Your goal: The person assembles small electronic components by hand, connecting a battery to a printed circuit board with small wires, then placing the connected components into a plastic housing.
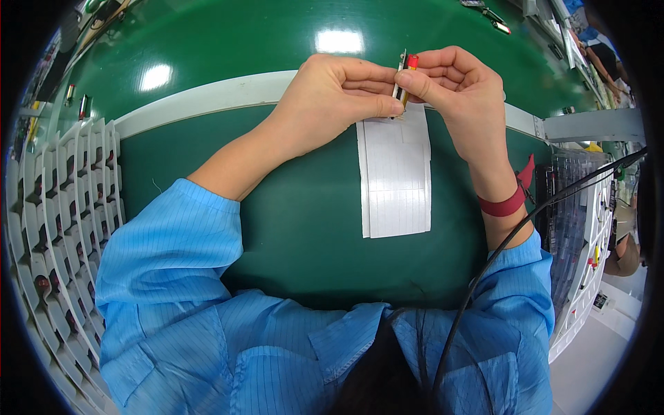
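Beyond the far edge of the dark green mat (297,214), my two hands meet over a small part. My left hand (339,93) pinches a thin, narrow board (398,88) between thumb and fingers. In my right hand (462,86), thumb and forefinger hold a small red-topped cylinder (413,61) with yellow lower down, standing against the board. It looks like a small battery; whether the two are joined cannot be told. Just below the hands lies a stack of white label sheets (398,176). A dark red strap (503,203) circles my right wrist.
A white slotted tray (76,200) with small dark parts stands at the left. Another white tray (584,277) is at the right. A black cable (515,238) crosses the right side. A pale rail (207,102) borders the mat; small parts (501,28) lie on the green surface beyond.
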`<state>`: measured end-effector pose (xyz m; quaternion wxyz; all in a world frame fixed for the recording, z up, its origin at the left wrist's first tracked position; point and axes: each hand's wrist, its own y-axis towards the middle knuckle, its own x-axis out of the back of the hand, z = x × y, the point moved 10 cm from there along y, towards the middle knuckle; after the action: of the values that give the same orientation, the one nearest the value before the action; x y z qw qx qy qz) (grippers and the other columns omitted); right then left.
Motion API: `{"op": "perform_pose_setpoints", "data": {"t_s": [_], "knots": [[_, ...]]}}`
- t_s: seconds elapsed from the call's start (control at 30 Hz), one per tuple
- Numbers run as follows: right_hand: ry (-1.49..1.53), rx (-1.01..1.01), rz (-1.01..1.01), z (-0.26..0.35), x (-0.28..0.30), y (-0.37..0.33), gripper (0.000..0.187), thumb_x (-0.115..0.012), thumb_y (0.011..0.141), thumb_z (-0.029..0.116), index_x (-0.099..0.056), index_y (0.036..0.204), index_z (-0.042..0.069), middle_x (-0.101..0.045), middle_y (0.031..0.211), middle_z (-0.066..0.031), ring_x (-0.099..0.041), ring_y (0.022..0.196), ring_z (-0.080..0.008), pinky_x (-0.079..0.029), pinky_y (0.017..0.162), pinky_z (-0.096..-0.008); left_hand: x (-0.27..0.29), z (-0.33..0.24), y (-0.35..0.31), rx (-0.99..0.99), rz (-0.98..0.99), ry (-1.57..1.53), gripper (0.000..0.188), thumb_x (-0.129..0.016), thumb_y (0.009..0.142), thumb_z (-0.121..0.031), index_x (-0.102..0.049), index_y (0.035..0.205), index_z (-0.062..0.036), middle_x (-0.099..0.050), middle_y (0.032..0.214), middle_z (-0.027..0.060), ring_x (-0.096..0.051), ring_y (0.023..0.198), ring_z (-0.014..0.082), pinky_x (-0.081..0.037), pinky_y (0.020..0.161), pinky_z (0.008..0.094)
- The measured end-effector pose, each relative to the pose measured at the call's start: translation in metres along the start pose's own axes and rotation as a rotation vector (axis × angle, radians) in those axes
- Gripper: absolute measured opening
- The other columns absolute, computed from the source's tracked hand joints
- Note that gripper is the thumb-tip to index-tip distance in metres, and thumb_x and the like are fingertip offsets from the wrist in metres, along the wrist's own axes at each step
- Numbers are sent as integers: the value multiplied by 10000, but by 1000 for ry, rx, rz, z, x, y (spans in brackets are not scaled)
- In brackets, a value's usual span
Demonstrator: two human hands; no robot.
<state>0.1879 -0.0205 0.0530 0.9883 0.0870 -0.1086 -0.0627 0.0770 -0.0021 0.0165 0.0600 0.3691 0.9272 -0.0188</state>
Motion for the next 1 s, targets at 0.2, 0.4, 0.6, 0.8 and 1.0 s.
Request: {"op": "perform_pose_setpoints", "data": {"t_s": [0.2,0.4,0.6,0.8,1.0], "knots": [[-28,75,-3,3,-1,-2,267,-738,688,116,-562,814,-39,-605,715,-79,-589,626,-103,-492,589,-202,-4,-4,-4,-54,-11,183,314,-642,759,-29,-573,1055,47,-631,932,117,-609,849,143,-493,780,247],[228,-82,29,-7,-5,0,258,-720,707,93,-541,851,-24,-580,716,-45,-587,633,-95,-495,566,-201,-15,-7,-5,-114,67,196,341,-608,780,-13,-529,1107,45,-616,966,92,-589,893,124,-471,823,245],[293,-215,255,-27,0,3,150,-635,787,86,-601,908,4,-622,826,-59,-592,666,-90,-498,617,-193,-15,-4,-6,-44,91,242,331,-609,785,-22,-531,1094,65,-618,959,112,-597,866,124,-476,807,237],[192,8,270,-8,-7,1,193,-600,810,69,-590,983,-15,-587,834,-36,-561,710,-94,-474,653,-206,-5,-9,-8,-94,-62,362,333,-640,736,-33,-578,1054,42,-644,873,140,-627,792,155,-493,728,251],[35,106,-86,-36,47,52,204,-581,829,125,-603,979,-11,-574,742,-3,-515,641,-72,-421,584,-186,29,-59,17,-434,-374,689,512,-680,730,-281,-535,1122,15,-605,944,150,-578,907,260,-457,767,330]]}}
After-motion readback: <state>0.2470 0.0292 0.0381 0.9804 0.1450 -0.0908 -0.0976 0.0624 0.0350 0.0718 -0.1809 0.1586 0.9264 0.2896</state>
